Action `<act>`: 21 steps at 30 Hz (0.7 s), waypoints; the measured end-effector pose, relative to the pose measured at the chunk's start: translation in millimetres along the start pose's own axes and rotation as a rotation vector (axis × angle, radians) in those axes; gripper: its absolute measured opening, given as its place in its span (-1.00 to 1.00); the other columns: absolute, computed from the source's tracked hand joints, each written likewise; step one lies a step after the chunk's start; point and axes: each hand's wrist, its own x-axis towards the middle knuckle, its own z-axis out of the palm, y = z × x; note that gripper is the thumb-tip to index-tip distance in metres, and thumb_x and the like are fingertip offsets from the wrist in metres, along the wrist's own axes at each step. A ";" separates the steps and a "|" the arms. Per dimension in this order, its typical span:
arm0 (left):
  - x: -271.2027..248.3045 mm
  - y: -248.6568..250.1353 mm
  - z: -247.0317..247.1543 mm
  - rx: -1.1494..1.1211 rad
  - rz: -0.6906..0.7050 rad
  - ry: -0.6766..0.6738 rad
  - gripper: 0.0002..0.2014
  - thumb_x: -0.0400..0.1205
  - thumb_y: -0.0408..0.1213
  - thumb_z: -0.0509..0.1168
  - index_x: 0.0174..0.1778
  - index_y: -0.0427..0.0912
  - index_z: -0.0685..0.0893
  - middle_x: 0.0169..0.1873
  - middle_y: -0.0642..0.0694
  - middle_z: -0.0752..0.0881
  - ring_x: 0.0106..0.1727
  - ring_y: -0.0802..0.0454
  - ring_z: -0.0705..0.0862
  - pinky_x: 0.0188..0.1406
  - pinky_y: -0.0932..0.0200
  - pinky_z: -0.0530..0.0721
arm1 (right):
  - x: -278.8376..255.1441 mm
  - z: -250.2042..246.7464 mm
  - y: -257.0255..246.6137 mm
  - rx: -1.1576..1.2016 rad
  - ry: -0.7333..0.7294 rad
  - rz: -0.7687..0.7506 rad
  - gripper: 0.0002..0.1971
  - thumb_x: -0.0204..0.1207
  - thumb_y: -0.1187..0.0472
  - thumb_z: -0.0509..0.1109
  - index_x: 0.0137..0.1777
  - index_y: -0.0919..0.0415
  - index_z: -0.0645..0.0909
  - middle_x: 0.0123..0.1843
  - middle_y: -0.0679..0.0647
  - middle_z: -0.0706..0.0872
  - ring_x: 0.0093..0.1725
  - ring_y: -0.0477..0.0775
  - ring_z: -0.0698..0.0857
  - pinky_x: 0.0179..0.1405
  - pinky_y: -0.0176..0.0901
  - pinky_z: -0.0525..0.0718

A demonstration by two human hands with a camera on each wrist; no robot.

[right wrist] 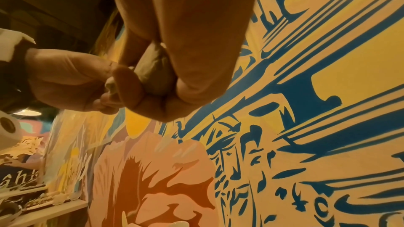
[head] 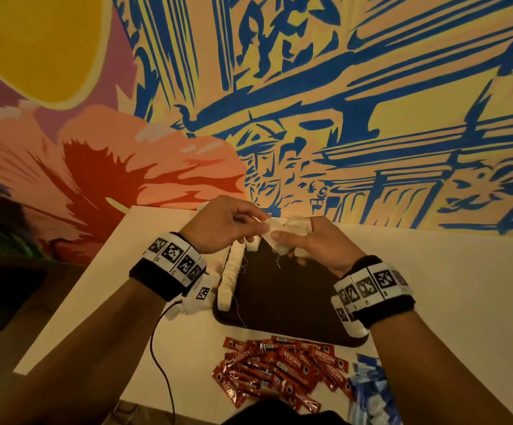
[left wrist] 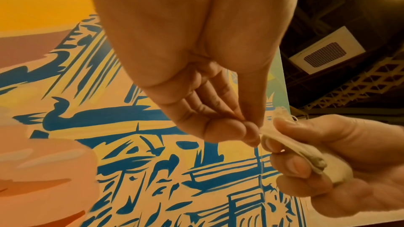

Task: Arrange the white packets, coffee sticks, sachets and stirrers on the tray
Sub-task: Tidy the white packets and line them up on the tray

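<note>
A dark brown tray (head: 282,296) lies on the white table, with a row of white packets (head: 230,280) lined up along its left edge. Above the tray's far end my right hand (head: 313,243) grips a bunch of white packets (head: 295,225), seen in the right wrist view as a pale bundle (right wrist: 153,75) inside curled fingers. My left hand (head: 227,223) pinches the end of one packet (left wrist: 275,137) from that bunch between thumb and fingertips; a thin thread hangs below. Red coffee sticks (head: 279,369) lie heaped in front of the tray. Blue and white sachets (head: 368,391) lie at their right.
A painted mural wall (head: 341,102) rises right behind the table's far edge. A black cable (head: 160,348) runs from my left wristband across the table's front left. Bare table surface (head: 448,286) lies to the right of the tray.
</note>
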 end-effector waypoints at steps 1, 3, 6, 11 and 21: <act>1.0 -0.2 -0.5 0.007 -0.004 -0.005 -0.79 0.58 -0.23 0.54 0.10 -0.17 0.81 -0.25 -0.15 0.85 -0.29 -0.05 0.79 -0.26 0.10 0.74 | 2.0 0.6 1.7 -0.005 0.000 -0.004 -0.71 0.56 0.06 0.58 0.09 0.29 0.77 -0.06 0.32 0.85 -0.19 0.20 0.70 -0.40 -0.12 0.60; 4.1 -2.0 -1.5 0.018 -0.015 -0.024 -0.78 0.58 -0.21 0.54 0.12 -0.15 0.82 -0.25 -0.15 0.85 -0.26 -0.09 0.80 -0.24 0.08 0.74 | 6.2 1.6 5.4 -0.020 0.005 -0.007 -0.71 0.54 0.04 0.60 0.07 0.27 0.78 -0.09 0.28 0.86 -0.20 0.21 0.71 -0.39 -0.08 0.58; 9.8 -5.7 -3.8 0.040 -0.008 -0.032 -0.82 0.58 -0.22 0.54 0.08 -0.12 0.84 -0.25 -0.14 0.85 -0.28 -0.03 0.80 -0.26 0.10 0.73 | 13.4 2.1 10.5 -0.015 0.020 -0.005 -0.69 0.52 0.03 0.61 0.04 0.29 0.79 -0.10 0.29 0.86 -0.22 0.20 0.71 -0.38 -0.05 0.58; 23.4 -17.2 -9.7 0.063 -0.002 -0.012 -0.90 0.57 -0.28 0.54 -0.02 -0.13 0.87 -0.28 -0.12 0.85 -0.32 0.04 0.77 -0.32 0.19 0.71 | 29.4 4.5 14.7 -0.019 0.038 0.016 -0.63 0.56 -0.08 0.55 0.05 0.26 0.77 -0.18 0.24 0.85 -0.27 0.18 0.67 -0.38 -0.08 0.58; 70.5 -57.4 -41.8 0.156 -0.064 0.044 -0.90 0.61 -0.25 0.50 0.02 -0.12 0.82 -0.29 -0.10 0.83 -0.34 0.13 0.74 -0.29 0.19 0.73 | 62.2 -5.7 45.6 0.317 0.434 0.257 -0.48 0.79 -0.20 0.14 0.05 0.21 0.75 -0.29 0.10 0.74 -0.26 0.02 0.67 -0.37 -0.13 0.62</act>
